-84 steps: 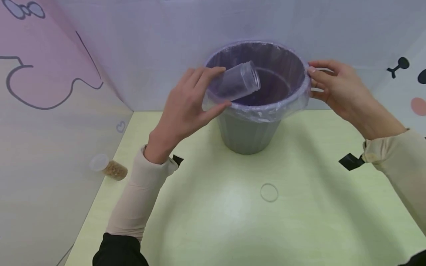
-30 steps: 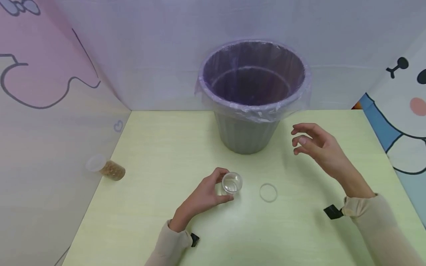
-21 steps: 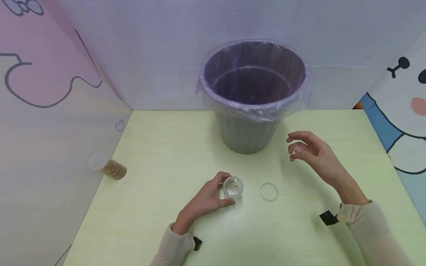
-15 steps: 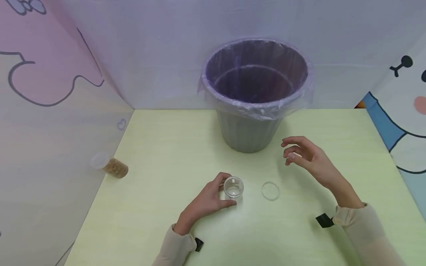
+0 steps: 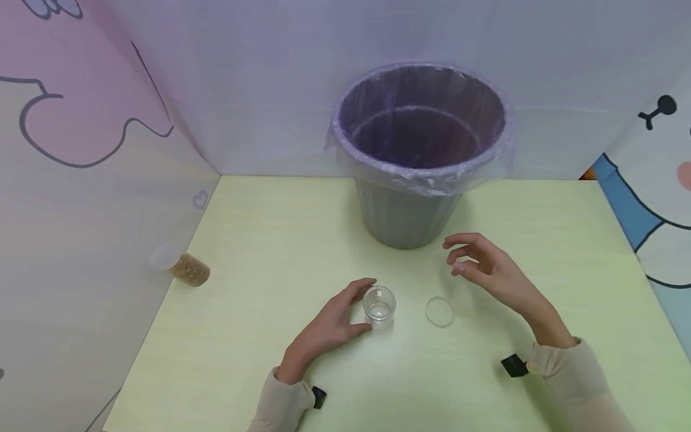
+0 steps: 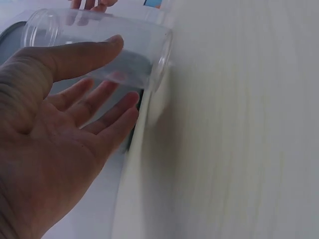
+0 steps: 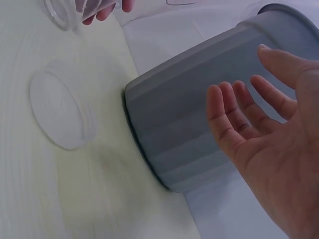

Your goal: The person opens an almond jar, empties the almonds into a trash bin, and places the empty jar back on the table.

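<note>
On the desk (image 5: 259,240), an empty clear jar (image 5: 379,305) stands upright, likely light, rigid and slippery; grasp its sides. Left hand (image 5: 329,327) open beside it, right hand (image 5: 488,270) relaxed above the lid (image 5: 439,311).

Left wrist view: clear jar (image 6: 99,52) is partly covered by the thumb of the left hand (image 6: 55,144); whether the fingers touch the glass cannot be told, here or in the head view. Bin (image 6: 15,35) is seen only as a grey sliver behind jar and palm. The palm is cut off at the left and bottom edges.

Right wrist view: jar (image 7: 65,12) is cropped by the top edge, only its mouth is shown. Bin (image 7: 199,114) rim is cut off at the top right, and its wall is partly covered by the right hand (image 7: 269,134). Lid (image 7: 60,109) edges are blurred.

Head view: contents of the capped brown jar (image 5: 183,268) are too small to be identified.
</note>
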A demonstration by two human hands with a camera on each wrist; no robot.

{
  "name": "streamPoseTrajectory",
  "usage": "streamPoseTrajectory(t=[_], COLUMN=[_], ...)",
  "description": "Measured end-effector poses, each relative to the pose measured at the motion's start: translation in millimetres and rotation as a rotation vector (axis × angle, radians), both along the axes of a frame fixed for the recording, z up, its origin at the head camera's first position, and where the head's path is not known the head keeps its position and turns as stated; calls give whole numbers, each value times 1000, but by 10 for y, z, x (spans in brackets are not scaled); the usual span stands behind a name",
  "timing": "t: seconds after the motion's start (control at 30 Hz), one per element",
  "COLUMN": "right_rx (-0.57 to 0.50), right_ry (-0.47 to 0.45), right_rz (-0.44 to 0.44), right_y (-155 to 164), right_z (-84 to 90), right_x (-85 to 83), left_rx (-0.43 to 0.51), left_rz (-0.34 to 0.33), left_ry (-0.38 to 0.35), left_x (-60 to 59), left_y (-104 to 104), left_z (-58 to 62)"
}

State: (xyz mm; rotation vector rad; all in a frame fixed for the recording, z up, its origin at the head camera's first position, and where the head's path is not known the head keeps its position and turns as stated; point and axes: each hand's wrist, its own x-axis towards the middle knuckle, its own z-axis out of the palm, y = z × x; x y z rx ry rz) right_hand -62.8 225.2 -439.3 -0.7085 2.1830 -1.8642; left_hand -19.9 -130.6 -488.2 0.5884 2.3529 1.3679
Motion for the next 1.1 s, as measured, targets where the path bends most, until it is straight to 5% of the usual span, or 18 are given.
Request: streamPoseTrajectory(t=[0.17,0.5,0.93,1.1], right_rx=[31,37,28,50], right_ry=[-13,-3,22,15], right_rz=[7,49,122,145], right_y=[-77,-239,-507,-611], right_z=[22,30,95,131], right_x=[12,-12,-103,-153], left_rx=[-2,20,208,207], left_rz=[78,432,798,905], left_ry=[56,211,218,243], left_x=[39,73,113,116], left_y=[-116,-351,-700,-826], left_z=[30,121,97,109])
